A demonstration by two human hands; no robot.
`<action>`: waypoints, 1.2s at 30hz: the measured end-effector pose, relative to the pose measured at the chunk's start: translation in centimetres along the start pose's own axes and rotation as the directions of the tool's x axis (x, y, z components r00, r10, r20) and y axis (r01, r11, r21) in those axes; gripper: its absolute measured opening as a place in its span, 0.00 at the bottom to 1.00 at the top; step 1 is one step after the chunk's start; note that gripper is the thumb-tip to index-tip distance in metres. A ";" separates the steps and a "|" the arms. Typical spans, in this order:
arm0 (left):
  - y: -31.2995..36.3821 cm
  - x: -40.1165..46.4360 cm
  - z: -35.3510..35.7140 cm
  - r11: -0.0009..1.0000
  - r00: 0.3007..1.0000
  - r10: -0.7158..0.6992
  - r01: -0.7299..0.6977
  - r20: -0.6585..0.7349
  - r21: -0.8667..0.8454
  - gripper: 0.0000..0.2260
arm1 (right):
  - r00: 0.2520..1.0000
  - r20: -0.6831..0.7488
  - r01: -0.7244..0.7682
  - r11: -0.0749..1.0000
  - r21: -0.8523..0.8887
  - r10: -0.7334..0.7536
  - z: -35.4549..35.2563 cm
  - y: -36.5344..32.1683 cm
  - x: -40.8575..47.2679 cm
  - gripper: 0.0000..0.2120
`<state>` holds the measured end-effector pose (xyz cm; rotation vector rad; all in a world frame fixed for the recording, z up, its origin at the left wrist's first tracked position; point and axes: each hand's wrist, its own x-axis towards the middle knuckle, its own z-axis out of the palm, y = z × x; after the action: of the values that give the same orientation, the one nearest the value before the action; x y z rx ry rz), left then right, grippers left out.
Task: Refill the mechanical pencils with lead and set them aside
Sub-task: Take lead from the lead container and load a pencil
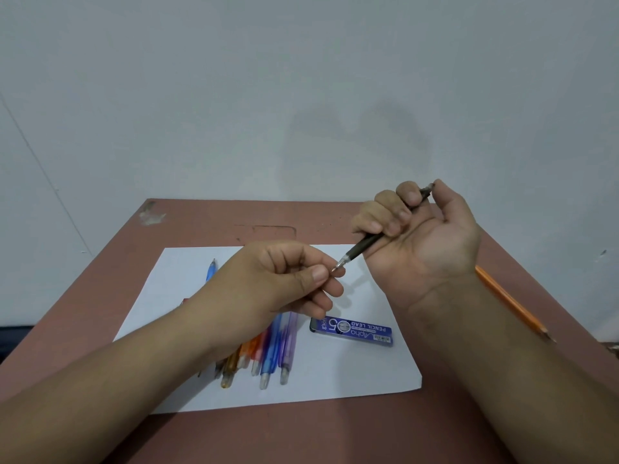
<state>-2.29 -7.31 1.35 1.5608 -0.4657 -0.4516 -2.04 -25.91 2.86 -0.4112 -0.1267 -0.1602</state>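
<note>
My right hand (425, 229) grips a dark mechanical pencil (365, 246) above the table, fingers curled round its barrel, thumb at the top end, metal tip pointing down-left. My left hand (288, 279) has thumb and forefinger pinched together right at that tip; whether a lead is between them is too fine to see. A blue pencil lead case (355, 330) lies on the white paper (335, 380) below my hands. Several coloured mechanical pencils (268, 360) lie in a bunch on the paper, partly hidden under my left forearm. One blue pencil (211, 271) lies apart, further back.
The paper lies on a reddish-brown table (201, 222) that stands against a pale wall. An orange wooden pencil (512, 301) lies on the table to the right, partly behind my right forearm.
</note>
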 end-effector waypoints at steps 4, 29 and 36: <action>0.2 -0.2 0.0 1.000 0.999 0.012 -0.013 0.030 0.021 0.10 | 0.999 -0.026 0.027 0.999 0.021 -0.027 0.1 -0.5 -0.1 0.18; -0.6 0.3 0.5 0.996 0.995 0.089 -0.087 -0.053 0.035 0.06 | 1.000 0.023 0.018 1.000 -0.004 -0.018 0.2 0.0 -0.3 0.19; -0.5 0.4 0.1 0.976 0.987 0.124 -0.102 -0.106 0.193 0.11 | 0.996 0.019 0.089 0.942 -0.322 -0.087 0.7 -2.1 -0.1 0.21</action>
<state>-1.97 -7.59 0.82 1.7218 -0.5149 -0.2316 -2.58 -27.47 4.26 -0.7341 -0.1240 -0.2700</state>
